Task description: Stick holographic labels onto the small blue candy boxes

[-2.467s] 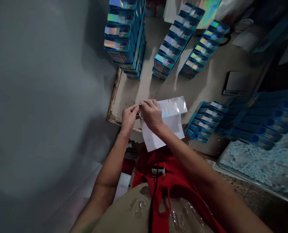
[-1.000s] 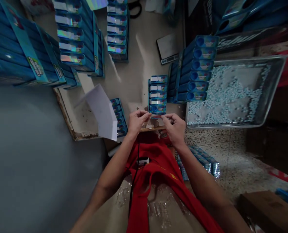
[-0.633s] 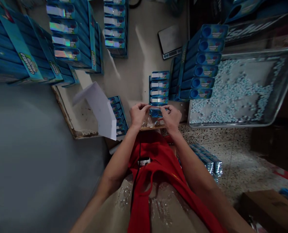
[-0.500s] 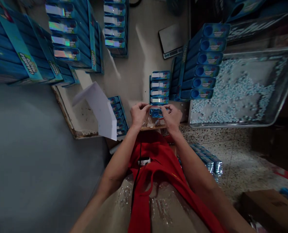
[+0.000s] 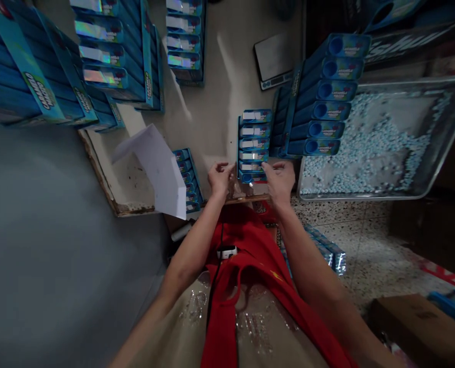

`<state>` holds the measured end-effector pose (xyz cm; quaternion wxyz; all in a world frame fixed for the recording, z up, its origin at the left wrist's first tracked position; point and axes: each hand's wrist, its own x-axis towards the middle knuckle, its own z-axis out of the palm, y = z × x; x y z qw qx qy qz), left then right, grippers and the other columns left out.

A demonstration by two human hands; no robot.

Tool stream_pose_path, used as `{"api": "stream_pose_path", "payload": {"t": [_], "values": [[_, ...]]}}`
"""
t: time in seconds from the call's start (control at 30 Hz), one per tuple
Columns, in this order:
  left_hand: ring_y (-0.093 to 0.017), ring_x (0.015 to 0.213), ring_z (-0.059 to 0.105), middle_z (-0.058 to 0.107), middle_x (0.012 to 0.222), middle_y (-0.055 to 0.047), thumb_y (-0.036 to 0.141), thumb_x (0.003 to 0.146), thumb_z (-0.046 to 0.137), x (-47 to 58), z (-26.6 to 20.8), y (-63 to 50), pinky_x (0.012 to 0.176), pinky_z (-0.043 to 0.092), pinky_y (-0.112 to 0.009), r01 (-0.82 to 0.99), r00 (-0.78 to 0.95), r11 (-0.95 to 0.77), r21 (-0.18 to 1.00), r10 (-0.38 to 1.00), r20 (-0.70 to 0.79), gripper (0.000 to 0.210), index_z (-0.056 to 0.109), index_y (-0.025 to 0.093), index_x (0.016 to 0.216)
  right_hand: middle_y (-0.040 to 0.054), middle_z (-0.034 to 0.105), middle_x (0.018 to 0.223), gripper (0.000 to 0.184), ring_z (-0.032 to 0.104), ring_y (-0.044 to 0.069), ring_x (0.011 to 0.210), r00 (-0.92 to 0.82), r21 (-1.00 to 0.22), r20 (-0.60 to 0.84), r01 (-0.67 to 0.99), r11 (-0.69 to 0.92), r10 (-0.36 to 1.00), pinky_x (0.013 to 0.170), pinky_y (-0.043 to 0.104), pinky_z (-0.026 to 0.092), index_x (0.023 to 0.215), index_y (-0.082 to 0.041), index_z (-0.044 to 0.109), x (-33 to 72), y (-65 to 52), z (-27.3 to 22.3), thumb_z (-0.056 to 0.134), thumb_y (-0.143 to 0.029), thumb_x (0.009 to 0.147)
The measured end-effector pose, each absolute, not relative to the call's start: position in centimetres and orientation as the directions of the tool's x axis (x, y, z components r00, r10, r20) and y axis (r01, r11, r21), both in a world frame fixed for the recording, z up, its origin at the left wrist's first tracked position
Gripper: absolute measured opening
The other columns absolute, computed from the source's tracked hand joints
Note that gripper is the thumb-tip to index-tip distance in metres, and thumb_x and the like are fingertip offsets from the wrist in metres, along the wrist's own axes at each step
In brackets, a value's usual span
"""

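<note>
A short row of blue candy boxes [image 5: 254, 131] lies on the table before me, end faces up. Pale shiny stickers cross most of these faces; the box nearest me shows a round, uncovered hole [image 5: 246, 177]. A sticker [image 5: 246, 166] lies across the face just beyond it. Beside the row's left edge is my left hand [image 5: 219, 180], its fingers loosely bent and apart, with nothing visible in them. My right hand [image 5: 281, 182] is at the right end of that stickered box, thumb tip at its edge. Its fingers are loosely bent, and no held thing shows.
At right, a metal tray [image 5: 365, 197] holds many small pale-blue candies. A taller stack of blue boxes [image 5: 319, 110] stands beside it. A scale [image 5: 275, 61] is farther back. More banded boxes [image 5: 108, 51] fill the left, near a folded white sheet [image 5: 156, 168].
My hands have moved apart, the right one farther right. The strip held between both sets of fingertips now lies across the box face.
</note>
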<state>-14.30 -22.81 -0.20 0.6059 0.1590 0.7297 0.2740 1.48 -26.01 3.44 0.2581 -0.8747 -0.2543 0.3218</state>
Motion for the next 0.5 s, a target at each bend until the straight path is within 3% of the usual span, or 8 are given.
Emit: {"api": "stream_pose_path", "payload": {"t": [0.07, 0.13, 0.3, 0.5], "values": [[-0.011, 0.063, 0.061, 0.067, 0.079, 0.001, 0.032, 0.084, 0.080, -15.0, 1.3, -24.1, 0.063, 0.046, -0.022, 0.010, -0.229, 0.709, 0.705, 0.688, -0.689, 0.017, 0.070, 0.019, 0.088, -0.0073, 0.051, 0.061, 0.041, 0.053, 0.016, 0.059, 0.678, -0.660, -0.437, 0.204, -0.723, 0.590, 0.059, 0.029, 0.039, 0.087, -0.026, 0.048, 0.9, -26.2, 4.3, 0.074, -0.056, 0.080], [-0.012, 0.070, 0.064, 0.071, 0.085, -0.001, 0.042, 0.084, 0.080, -15.7, 3.2, -25.5, 0.067, 0.048, -0.023, 0.044, -0.130, 0.652, 0.757, 0.755, -0.642, 0.025, 0.074, 0.020, 0.093, -0.0082, 0.048, 0.059, 0.044, 0.051, 0.015, 0.057, 0.688, -0.689, -0.432, 0.166, -0.706, 0.583, 0.056, 0.028, 0.036, 0.086, -0.026, 0.047, 0.2, -26.3, 5.0, 0.074, -0.060, 0.079], [-0.013, 0.074, 0.064, 0.075, 0.094, -0.003, 0.040, 0.057, 0.098, -15.8, 5.6, -27.8, 0.073, 0.053, -0.025, -0.011, 0.130, 0.696, 0.718, 0.713, -0.689, 0.061, 0.075, 0.017, 0.108, -0.0073, 0.047, 0.057, 0.052, 0.049, 0.014, 0.055, 0.664, -0.717, -0.436, 0.151, -0.681, 0.607, 0.054, 0.028, 0.036, 0.079, -0.026, 0.047, -1.0, -26.1, 5.9, 0.073, -0.071, 0.074], [-0.012, 0.065, 0.059, 0.066, 0.071, -0.001, 0.053, 0.069, 0.086, -15.6, 4.7, -28.0, 0.062, 0.052, -0.024, -0.088, 0.153, 0.754, 0.651, 0.656, -0.739, 0.042, 0.071, 0.016, 0.080, -0.0068, 0.050, 0.058, 0.056, 0.051, 0.013, 0.055, 0.567, -0.731, -0.519, 0.094, -0.676, 0.640, 0.054, 0.027, 0.038, 0.083, -0.025, 0.047, -1.3, -27.0, 6.7, 0.068, -0.077, 0.075]]}}
